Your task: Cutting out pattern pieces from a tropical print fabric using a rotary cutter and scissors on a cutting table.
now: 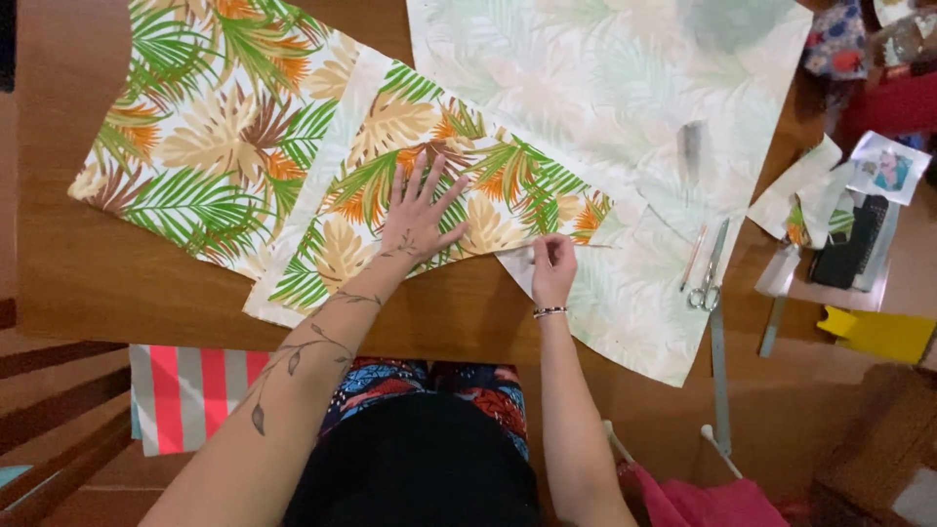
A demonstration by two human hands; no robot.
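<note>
My left hand lies flat with fingers spread on a cut piece of leaf-print fabric, green, orange and tan on white, in the middle of the wooden table. My right hand is just to its right at the fabric's lower edge, fingers pinched on a thin pencil-like marker whose tip points right. Under that hand lies a pale fabric with its faded reverse side up. A second leaf-print piece lies at the left.
Scissors and a thin pencil rest on the pale fabric at right. A long metal ruler sticks out past the table's front edge. Fabric scraps, a dark case and a yellow object crowd the right side. Striped cloth lies below.
</note>
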